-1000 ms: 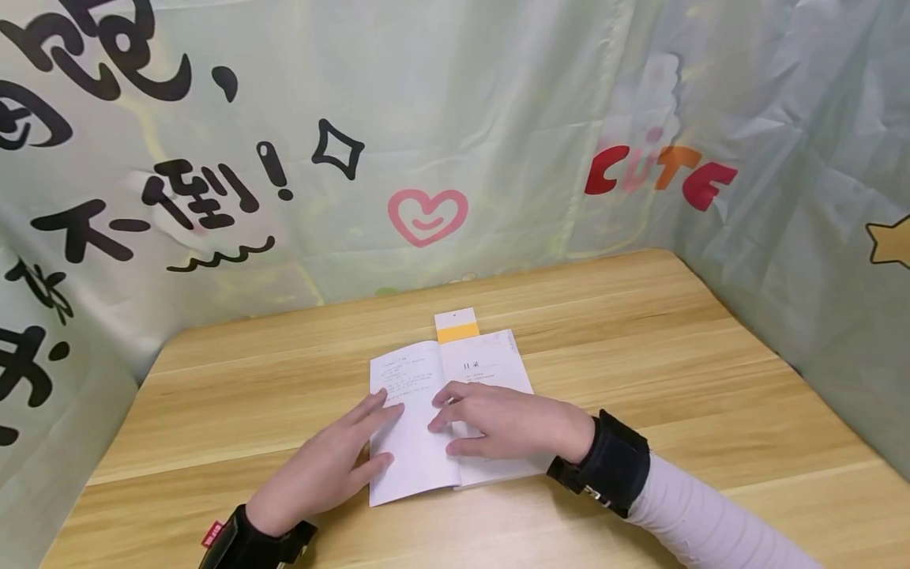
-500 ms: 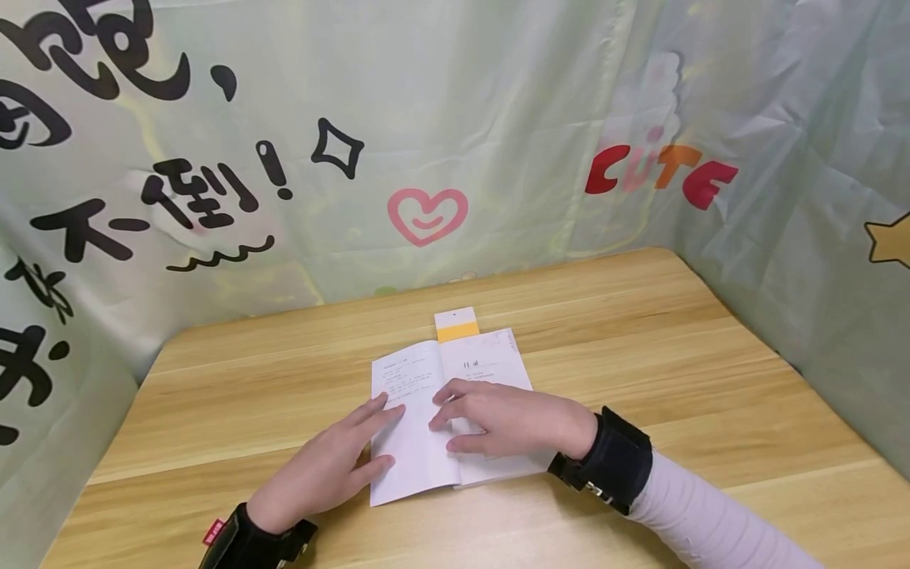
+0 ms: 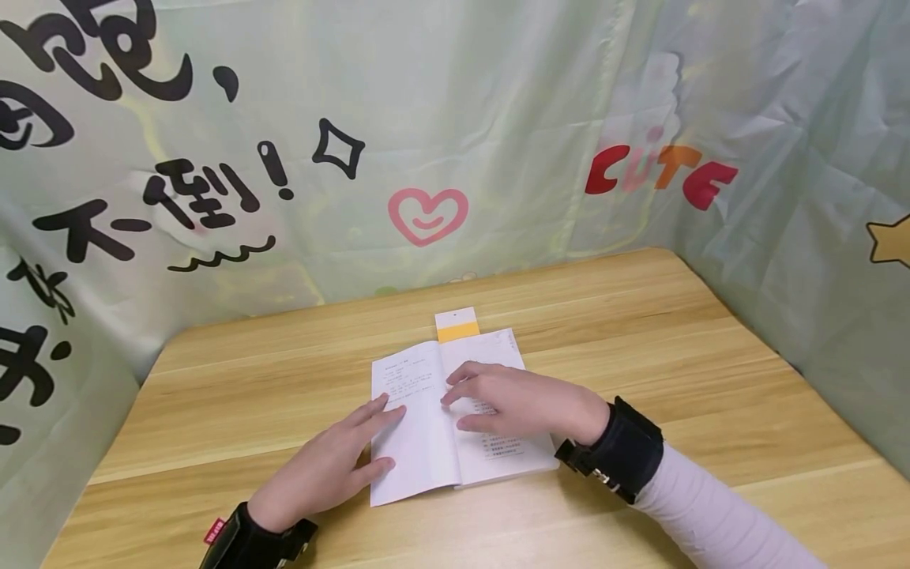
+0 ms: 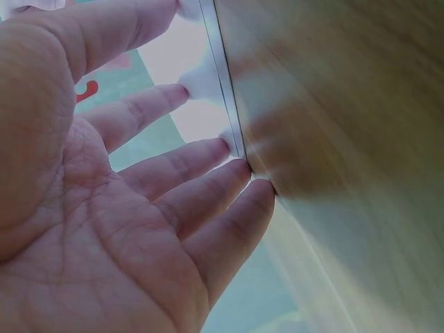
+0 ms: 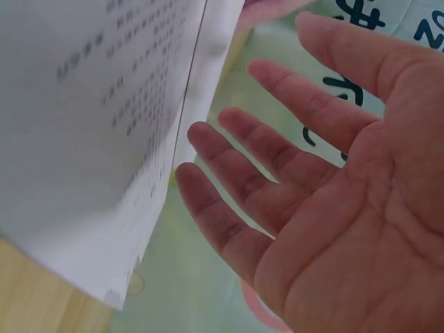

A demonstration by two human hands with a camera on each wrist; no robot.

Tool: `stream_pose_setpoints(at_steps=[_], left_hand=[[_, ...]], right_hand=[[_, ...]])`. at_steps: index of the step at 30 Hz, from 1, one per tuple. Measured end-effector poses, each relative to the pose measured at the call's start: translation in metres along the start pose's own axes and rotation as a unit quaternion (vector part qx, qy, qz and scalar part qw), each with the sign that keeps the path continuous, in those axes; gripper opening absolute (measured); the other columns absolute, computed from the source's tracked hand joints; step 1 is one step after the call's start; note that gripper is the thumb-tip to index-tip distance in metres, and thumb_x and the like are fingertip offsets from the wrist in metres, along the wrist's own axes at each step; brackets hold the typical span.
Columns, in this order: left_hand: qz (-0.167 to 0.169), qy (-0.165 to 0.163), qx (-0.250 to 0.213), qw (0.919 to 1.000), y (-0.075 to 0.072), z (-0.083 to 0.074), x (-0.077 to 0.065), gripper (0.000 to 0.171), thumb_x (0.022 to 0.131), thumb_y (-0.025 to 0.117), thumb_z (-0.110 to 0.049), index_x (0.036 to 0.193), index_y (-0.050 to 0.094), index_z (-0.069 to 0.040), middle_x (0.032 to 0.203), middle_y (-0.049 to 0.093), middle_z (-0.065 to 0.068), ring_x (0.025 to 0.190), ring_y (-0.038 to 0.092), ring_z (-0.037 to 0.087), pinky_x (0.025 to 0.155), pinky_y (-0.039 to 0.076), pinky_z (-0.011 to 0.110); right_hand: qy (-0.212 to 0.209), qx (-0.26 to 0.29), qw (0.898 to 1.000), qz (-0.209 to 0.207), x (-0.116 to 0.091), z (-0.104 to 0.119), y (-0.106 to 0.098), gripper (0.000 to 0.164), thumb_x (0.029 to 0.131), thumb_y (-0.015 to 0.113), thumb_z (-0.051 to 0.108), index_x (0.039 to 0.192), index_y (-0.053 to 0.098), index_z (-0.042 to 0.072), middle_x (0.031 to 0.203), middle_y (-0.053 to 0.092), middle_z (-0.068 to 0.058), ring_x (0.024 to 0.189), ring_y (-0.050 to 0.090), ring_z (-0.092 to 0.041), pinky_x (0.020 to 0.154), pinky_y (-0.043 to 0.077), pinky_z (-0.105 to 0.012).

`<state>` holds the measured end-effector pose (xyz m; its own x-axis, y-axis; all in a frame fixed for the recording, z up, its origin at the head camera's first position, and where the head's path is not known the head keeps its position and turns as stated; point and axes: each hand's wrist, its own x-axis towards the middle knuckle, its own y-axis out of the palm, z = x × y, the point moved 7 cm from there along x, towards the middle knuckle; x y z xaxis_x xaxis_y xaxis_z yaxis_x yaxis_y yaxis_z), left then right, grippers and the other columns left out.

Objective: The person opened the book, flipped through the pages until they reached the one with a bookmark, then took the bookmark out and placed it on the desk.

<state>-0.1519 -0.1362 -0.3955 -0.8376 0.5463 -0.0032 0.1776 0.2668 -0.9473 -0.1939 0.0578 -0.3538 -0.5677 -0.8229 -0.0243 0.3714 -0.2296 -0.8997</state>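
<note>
An open book point(image 3: 415, 466) lies on the wooden table, its left page mostly white with a little text near the top. My left hand point(image 3: 327, 466) rests with spread fingertips on the left page's outer edge; the left wrist view shows those fingers point(image 4: 201, 163) along the book's edge. My right hand point(image 3: 526, 399) is over the right page, fingers extended toward the spine and covering part of the printed lines. In the right wrist view the right hand point(image 5: 312, 173) has loose, spread fingers beside the printed page point(image 5: 83, 139), holding nothing.
A white and yellow card point(image 3: 457, 324) sticks out past the book's top edge. The wooden table point(image 3: 270, 395) spreads around the book. Behind and at the sides hangs a pale green printed curtain point(image 3: 512, 142). Black bands with small cameras wrap both wrists.
My right hand has moved up and to the right over the right page, uncovering printed lines lower down. The left hand and the book stay where they were.
</note>
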Motion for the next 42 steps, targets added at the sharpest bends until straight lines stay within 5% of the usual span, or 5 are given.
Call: stream_pose_setpoints(at_steps=[9,22,28,32,42], left_hand=[[0.000,-0.005,0.000,1.0000,0.000,0.000,0.000,0.062,0.091,0.066,-0.034,0.147,0.045,-0.019,0.150,0.035,0.014,0.130,0.040,0.028,0.097,0.041,0.046],[0.001,-0.001,0.006,1.0000,0.001,0.000,0.000,0.063,0.090,0.067,-0.034,0.147,0.045,-0.018,0.149,0.035,0.014,0.131,0.039,0.027,0.098,0.041,0.045],[0.005,-0.007,0.008,0.9999,0.002,0.002,0.001,0.063,0.090,0.067,-0.036,0.147,0.045,-0.019,0.150,0.035,0.014,0.131,0.039,0.027,0.097,0.041,0.045],[0.006,-0.009,0.009,0.9999,0.002,0.002,0.001,0.064,0.089,0.067,-0.037,0.147,0.045,-0.020,0.150,0.035,0.013,0.131,0.039,0.027,0.098,0.041,0.045],[0.002,-0.008,0.010,0.9999,0.001,0.001,0.000,0.063,0.090,0.067,-0.036,0.147,0.046,-0.019,0.150,0.035,0.013,0.131,0.039,0.027,0.097,0.041,0.045]], right_hand=[[0.055,0.009,0.998,-0.012,-0.006,-0.026,-0.015,0.036,0.095,0.061,0.028,0.124,0.066,0.007,0.116,0.059,-0.004,0.099,0.057,-0.017,0.084,0.047,-0.029],[0.105,0.005,0.994,-0.021,-0.015,-0.055,-0.026,0.041,0.094,0.063,0.026,0.127,0.063,0.000,0.111,0.059,-0.010,0.096,0.058,-0.021,0.082,0.047,-0.030],[0.117,-0.022,0.993,-0.019,-0.019,-0.067,-0.032,0.015,0.094,0.063,0.024,0.092,0.066,0.009,0.084,0.052,-0.008,0.072,0.046,-0.017,0.063,0.038,-0.028],[0.133,-0.037,0.990,-0.006,-0.021,-0.075,-0.032,0.029,0.094,0.063,0.026,0.072,0.050,0.013,0.074,0.043,-0.004,0.068,0.039,-0.016,0.061,0.031,-0.028],[0.171,-0.015,0.985,0.006,-0.024,-0.091,-0.029,0.014,0.094,0.063,0.025,0.086,0.064,0.015,0.063,0.027,0.003,0.056,0.026,-0.012,0.055,0.025,-0.026]])
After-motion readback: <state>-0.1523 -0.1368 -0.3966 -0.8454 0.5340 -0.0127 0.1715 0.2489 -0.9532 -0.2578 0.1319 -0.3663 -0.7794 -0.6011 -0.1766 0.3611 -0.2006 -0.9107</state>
